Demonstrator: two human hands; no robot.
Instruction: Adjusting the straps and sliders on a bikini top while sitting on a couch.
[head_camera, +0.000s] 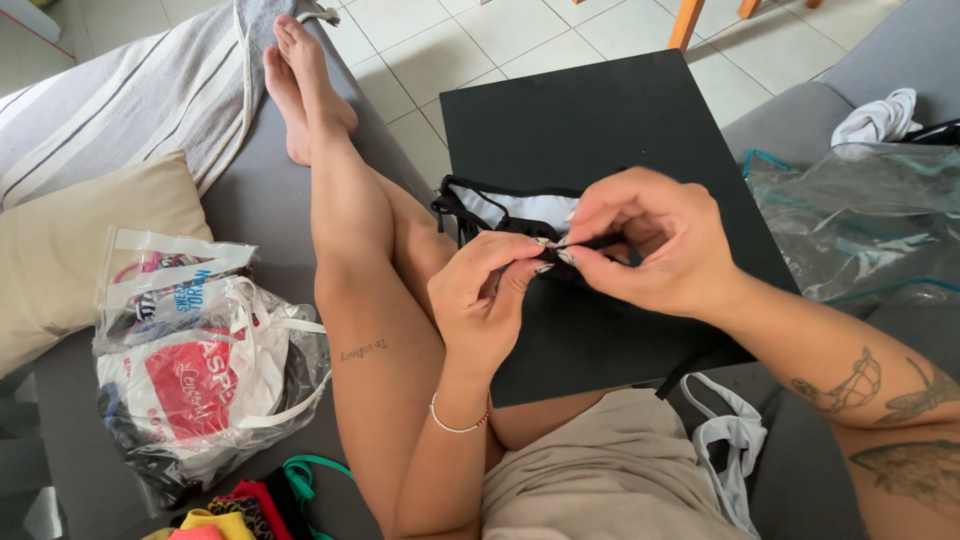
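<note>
your left hand (490, 290) | your right hand (640, 245) | both pinched shut on black-trimmed white garment (520, 212), probably underwear | over black table (600, 130)

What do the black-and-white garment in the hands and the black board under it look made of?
Garment: soft fabric, probably stretchy; it bunches limply, its thin black straps drooping between left hand and right hand. Board: rigid, matte black, maybe laminate; flat with crisp edges.
</note>
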